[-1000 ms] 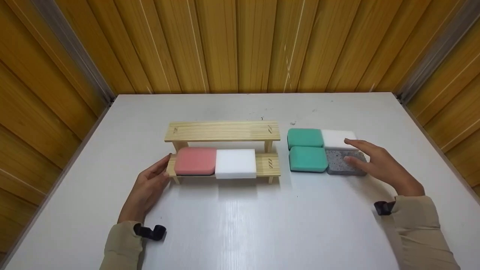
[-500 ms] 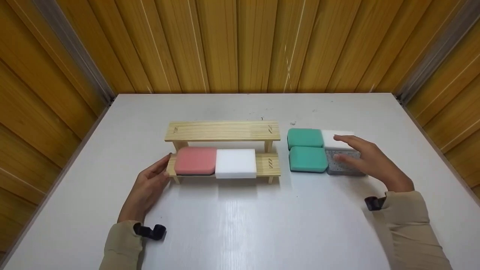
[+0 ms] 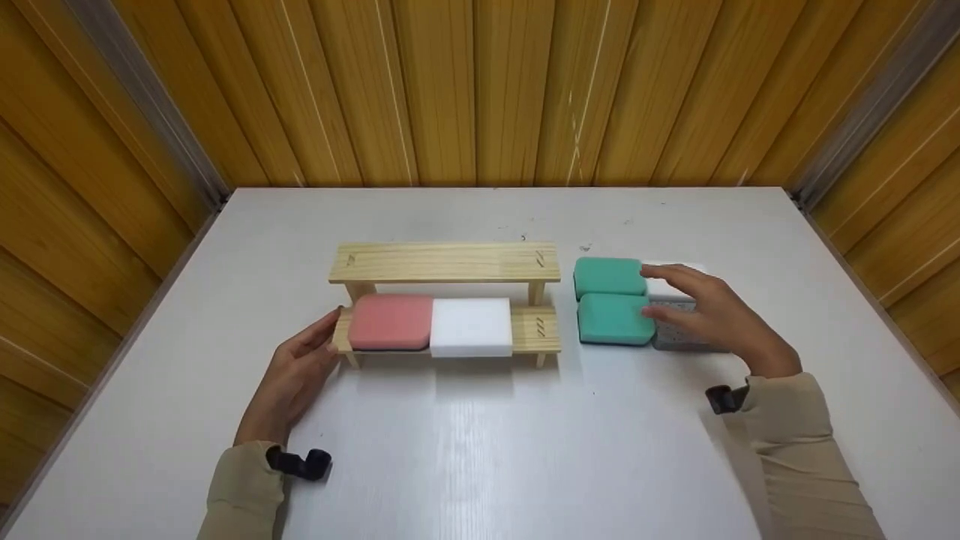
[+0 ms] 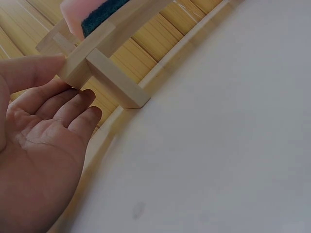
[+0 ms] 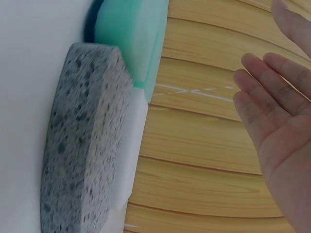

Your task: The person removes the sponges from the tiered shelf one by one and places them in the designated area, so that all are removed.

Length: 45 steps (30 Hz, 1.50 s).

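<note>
Rack [image 3: 445,262] lengthwise, left to right

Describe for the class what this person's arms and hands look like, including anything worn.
The left sleeve and right sleeve are beige, creased and without visible markings. A small black left wrist camera and right wrist camera stick out beside them. The left hand and right hand show no gloves or rings.

A white counter [image 3: 480,457], faintly shiny toward the front, bears small dark marks [image 3: 586,247] near its far edge. Behind it stands a yellow-brown back wall [image 3: 446,97] with wood grain and pale streaks [image 3: 576,142]. Similar side walls [image 3: 60,225] flank it, grey strips [image 3: 150,97] lining both corners.
</note>
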Each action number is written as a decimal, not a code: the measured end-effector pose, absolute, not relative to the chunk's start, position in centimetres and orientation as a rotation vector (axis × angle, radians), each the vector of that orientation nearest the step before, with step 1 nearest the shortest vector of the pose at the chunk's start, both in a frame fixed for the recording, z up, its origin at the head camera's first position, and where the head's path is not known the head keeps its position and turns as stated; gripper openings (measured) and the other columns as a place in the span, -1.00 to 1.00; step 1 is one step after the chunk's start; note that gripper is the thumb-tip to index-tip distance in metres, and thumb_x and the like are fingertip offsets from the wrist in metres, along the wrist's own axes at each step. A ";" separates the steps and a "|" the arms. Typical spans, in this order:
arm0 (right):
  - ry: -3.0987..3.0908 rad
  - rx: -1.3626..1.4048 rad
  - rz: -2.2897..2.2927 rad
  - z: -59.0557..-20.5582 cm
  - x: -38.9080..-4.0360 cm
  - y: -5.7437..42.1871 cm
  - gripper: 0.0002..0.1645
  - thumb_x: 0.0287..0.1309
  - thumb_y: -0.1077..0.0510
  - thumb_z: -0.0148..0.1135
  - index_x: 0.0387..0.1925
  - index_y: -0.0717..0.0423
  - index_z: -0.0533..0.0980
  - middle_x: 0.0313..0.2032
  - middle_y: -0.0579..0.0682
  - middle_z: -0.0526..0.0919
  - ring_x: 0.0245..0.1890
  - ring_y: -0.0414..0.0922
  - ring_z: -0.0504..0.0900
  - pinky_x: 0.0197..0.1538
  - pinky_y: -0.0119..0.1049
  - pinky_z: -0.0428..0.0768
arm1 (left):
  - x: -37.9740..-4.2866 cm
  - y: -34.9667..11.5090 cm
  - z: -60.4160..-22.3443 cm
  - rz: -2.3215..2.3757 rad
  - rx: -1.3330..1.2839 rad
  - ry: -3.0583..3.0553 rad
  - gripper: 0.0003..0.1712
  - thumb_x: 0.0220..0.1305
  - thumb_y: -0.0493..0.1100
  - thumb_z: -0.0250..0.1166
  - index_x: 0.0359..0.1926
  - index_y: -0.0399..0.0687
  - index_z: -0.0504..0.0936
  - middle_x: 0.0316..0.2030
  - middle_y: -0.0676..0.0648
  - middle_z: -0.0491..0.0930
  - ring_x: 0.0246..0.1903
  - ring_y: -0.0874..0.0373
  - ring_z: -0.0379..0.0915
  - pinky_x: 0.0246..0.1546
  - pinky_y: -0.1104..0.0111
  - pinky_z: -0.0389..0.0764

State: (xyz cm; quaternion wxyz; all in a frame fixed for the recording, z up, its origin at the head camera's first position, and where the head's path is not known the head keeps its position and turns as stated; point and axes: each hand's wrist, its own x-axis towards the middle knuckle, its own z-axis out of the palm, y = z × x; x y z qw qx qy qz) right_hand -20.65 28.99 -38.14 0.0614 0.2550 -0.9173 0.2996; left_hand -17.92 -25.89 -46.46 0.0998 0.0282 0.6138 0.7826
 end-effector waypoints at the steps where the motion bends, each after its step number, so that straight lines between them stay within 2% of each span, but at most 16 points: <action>1: -2.760 0.788 0.899 -38.1 -20.7 28.8 -0.37 0.15 0.07 0.34 0.24 0.15 0.43 0.20 0.09 0.53 0.23 0.06 0.46 0.27 -0.15 0.50 | -17.9 -25.9 -46.4 2.311 0.079 1.818 -0.20 0.32 -0.31 0.18 0.48 -0.21 0.02 0.51 -0.09 -0.07 0.50 0.02 -0.14 0.31 0.51 0.33; 3: -2.738 0.813 0.908 -38.1 -20.8 28.4 -0.38 0.12 0.08 0.36 0.22 0.13 0.45 0.18 0.07 0.55 0.21 0.01 0.48 0.26 -0.48 0.46 | -17.9 -25.9 -46.4 2.312 0.071 1.815 -0.21 0.32 -0.32 0.18 0.48 -0.20 0.02 0.51 -0.08 -0.06 0.50 0.03 -0.14 0.31 0.51 0.33; 5: -2.734 0.831 0.926 -38.0 -20.9 27.9 -0.38 0.12 0.07 0.36 0.22 0.12 0.45 0.17 0.06 0.55 0.21 0.00 0.48 0.26 -0.50 0.44 | -17.9 -25.9 -46.4 2.310 0.073 1.815 -0.21 0.33 -0.32 0.17 0.48 -0.20 0.02 0.52 -0.08 -0.06 0.50 0.03 -0.14 0.32 0.50 0.32; 6: -2.744 0.830 0.936 -37.9 -21.0 27.7 -0.37 0.12 0.06 0.36 0.22 0.12 0.45 0.18 0.06 0.55 0.22 0.02 0.48 0.28 -0.48 0.44 | -17.8 -25.9 -46.4 2.307 0.076 1.818 -0.22 0.33 -0.32 0.17 0.48 -0.20 0.02 0.52 -0.07 -0.06 0.50 0.03 -0.13 0.32 0.50 0.32; 10: -2.808 0.819 0.976 -37.5 -21.0 26.8 -0.34 0.15 -0.01 0.33 0.25 0.11 0.42 0.21 0.10 0.52 0.25 0.13 0.45 0.26 0.14 0.44 | -17.8 -25.9 -46.5 2.301 0.085 1.825 -0.23 0.34 -0.32 0.16 0.48 -0.20 0.03 0.52 -0.06 -0.06 0.49 0.04 -0.13 0.32 0.50 0.32; 11: -2.817 0.820 0.982 -37.4 -21.0 26.6 -0.34 0.15 -0.02 0.33 0.25 0.11 0.42 0.21 0.11 0.51 0.25 0.14 0.44 0.26 0.17 0.44 | -17.8 -26.0 -46.5 2.303 0.087 1.823 -0.23 0.34 -0.32 0.16 0.48 -0.20 0.03 0.52 -0.07 -0.06 0.49 0.04 -0.13 0.32 0.50 0.32; 16: -2.789 0.867 0.984 -37.1 -21.0 25.5 -0.34 0.10 0.04 0.37 0.23 0.14 0.44 0.21 0.10 0.52 0.23 0.11 0.48 0.26 0.09 0.47 | -17.7 -26.0 -46.6 2.316 0.091 1.814 -0.23 0.34 -0.32 0.15 0.48 -0.22 0.02 0.51 -0.09 -0.06 0.49 0.02 -0.13 0.32 0.50 0.32; 23: -2.770 0.922 0.996 -36.6 -21.0 23.9 -0.34 0.09 0.08 0.39 0.23 0.13 0.45 0.23 0.10 0.50 0.25 0.11 0.45 0.26 0.14 0.46 | -17.7 -25.9 -46.6 2.319 0.084 1.814 -0.21 0.33 -0.29 0.19 0.48 -0.23 0.02 0.51 -0.10 -0.05 0.49 0.02 -0.13 0.32 0.50 0.32; 32: -2.672 1.095 0.977 -36.2 -21.1 21.9 -0.34 0.02 0.12 0.44 0.19 0.16 0.48 0.13 0.05 0.60 0.17 0.00 0.53 0.19 -0.03 0.56 | -17.7 -26.0 -46.8 2.334 0.098 1.797 -0.23 0.34 -0.31 0.17 0.47 -0.23 0.02 0.51 -0.09 -0.05 0.49 0.03 -0.11 0.32 0.48 0.32; 37: -2.702 1.149 0.983 -36.1 -21.1 20.8 -0.33 0.04 0.12 0.42 0.21 0.19 0.46 0.12 0.12 0.59 0.16 0.02 0.53 0.19 -0.02 0.56 | -17.7 -26.0 -46.7 2.349 0.129 1.776 -0.25 0.36 -0.34 0.12 0.47 -0.26 -0.01 0.51 -0.13 -0.07 0.49 0.01 -0.15 0.32 0.50 0.31; 45: -2.648 1.254 0.941 -36.0 -21.3 19.3 -0.37 0.04 0.16 0.42 0.17 0.22 0.48 0.10 0.11 0.61 0.09 0.02 0.57 0.13 -0.02 0.59 | -17.8 -25.9 -46.6 2.341 0.151 1.783 -0.26 0.37 -0.36 0.09 0.47 -0.26 0.00 0.51 -0.13 -0.08 0.50 0.00 -0.17 0.31 0.52 0.31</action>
